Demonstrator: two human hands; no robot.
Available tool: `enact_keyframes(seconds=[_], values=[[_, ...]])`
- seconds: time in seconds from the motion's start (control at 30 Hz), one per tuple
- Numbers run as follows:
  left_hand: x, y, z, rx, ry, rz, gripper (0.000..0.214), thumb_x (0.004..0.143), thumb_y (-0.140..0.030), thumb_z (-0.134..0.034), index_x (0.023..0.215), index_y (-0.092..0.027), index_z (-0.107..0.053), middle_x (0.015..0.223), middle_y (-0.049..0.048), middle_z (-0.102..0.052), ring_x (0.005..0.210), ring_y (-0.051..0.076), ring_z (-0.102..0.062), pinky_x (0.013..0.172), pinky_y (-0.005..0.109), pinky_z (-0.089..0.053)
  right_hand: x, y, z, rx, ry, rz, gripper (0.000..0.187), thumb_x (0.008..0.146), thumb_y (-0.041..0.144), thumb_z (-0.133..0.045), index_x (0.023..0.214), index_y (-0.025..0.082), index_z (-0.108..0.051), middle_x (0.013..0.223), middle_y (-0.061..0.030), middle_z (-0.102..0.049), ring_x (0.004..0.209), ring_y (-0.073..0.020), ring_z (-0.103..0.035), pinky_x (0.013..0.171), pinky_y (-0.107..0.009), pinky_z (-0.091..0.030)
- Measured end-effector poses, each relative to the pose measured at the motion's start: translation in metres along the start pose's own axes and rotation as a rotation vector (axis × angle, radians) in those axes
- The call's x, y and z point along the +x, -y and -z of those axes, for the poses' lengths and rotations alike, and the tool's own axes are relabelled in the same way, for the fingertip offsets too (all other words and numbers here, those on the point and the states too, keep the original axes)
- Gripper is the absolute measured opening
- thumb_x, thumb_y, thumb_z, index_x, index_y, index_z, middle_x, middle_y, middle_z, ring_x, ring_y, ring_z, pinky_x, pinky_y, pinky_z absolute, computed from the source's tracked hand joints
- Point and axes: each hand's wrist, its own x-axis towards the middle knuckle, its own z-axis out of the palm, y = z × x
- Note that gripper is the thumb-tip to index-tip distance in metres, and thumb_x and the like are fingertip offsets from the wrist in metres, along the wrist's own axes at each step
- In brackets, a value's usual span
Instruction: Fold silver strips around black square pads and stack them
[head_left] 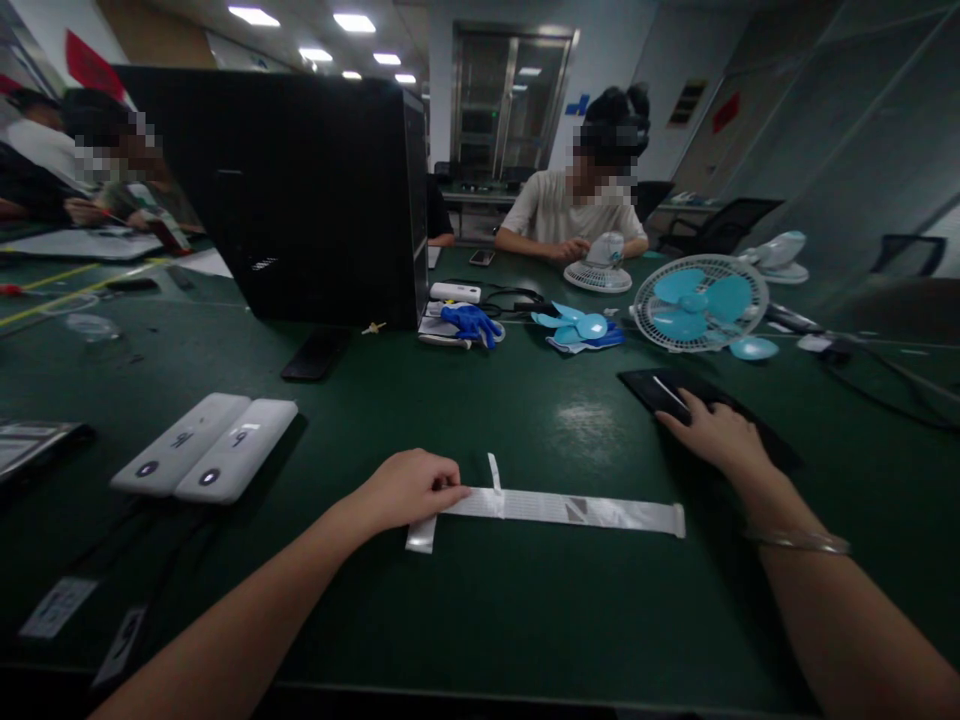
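Observation:
A white flat ribbon cable [540, 505] lies across the green table in front of me. It has a connector at its right end, a grey patch along its length and a small white strip sticking up from it. My left hand [416, 487] pinches its left end between thumb and fingers; a short folded tail shows below the hand. My right hand [716, 430] rests on a flat black panel [652, 384], fingers spread over its surface. A thin bright line shows on the panel beside the fingertips; I cannot tell what it is.
Two white power banks [238, 450] with cables lie left. Behind stand a large black computer case [330, 200], a dark phone [315, 354], blue-white gloves [472, 325], blue fan blades [574, 325] and a caged fan [701, 303]. Across the table a person [555, 205] handles another fan part.

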Motion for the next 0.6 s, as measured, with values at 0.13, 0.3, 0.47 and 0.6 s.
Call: enact_keyframes(seconds=[0.13, 0.3, 0.47, 0.6], values=[[0.000, 0.000, 0.002, -0.057, 0.048, -0.016, 0.032, 0.085, -0.050, -0.055, 0.083, -0.021, -0.069, 0.077, -0.0003, -0.065, 0.068, 0.013, -0.057, 0.056, 0.023, -0.036, -0.013, 0.041, -0.007, -0.041, -0.042, 0.293, 0.073, 0.089, 0.065, -0.033, 0.149, 0.024, -0.029, 0.136, -0.0226, -0.042, 0.128, -0.0372, -0.039, 0.102, -0.049, -0.031], [-0.002, 0.001, 0.003, -0.109, 0.137, -0.038, 0.029, 0.078, -0.047, -0.065, 0.089, -0.021, -0.072, 0.076, -0.0007, -0.065, 0.063, 0.012, -0.055, 0.053, 0.022, -0.034, -0.049, 0.092, 0.000, 0.004, -0.071, 0.724, 0.074, 0.090, 0.066, -0.032, 0.151, 0.026, -0.024, 0.138, -0.0183, -0.041, 0.127, -0.0346, -0.041, 0.102, -0.049, -0.036], [-0.005, 0.003, 0.007, -0.177, 0.283, -0.095, 0.031, 0.075, -0.046, -0.068, 0.092, -0.020, -0.073, 0.073, -0.0005, -0.064, 0.059, 0.011, -0.052, 0.050, 0.021, -0.034, -0.090, 0.126, 0.016, 0.140, 0.056, 1.034, 0.075, 0.088, 0.064, -0.042, 0.152, 0.032, -0.017, 0.149, -0.0123, -0.029, 0.134, -0.0304, -0.033, 0.106, -0.049, -0.034], [-0.007, 0.004, 0.008, -0.272, 0.341, -0.104, 0.030, 0.075, -0.045, -0.069, 0.088, -0.018, -0.072, 0.074, 0.0003, -0.065, 0.061, 0.011, -0.055, 0.053, 0.021, -0.038, -0.122, 0.141, 0.025, 0.173, 0.122, 1.196, 0.075, 0.088, 0.062, -0.046, 0.152, 0.034, -0.017, 0.151, -0.0106, -0.026, 0.136, -0.0295, -0.030, 0.106, -0.050, -0.034]])
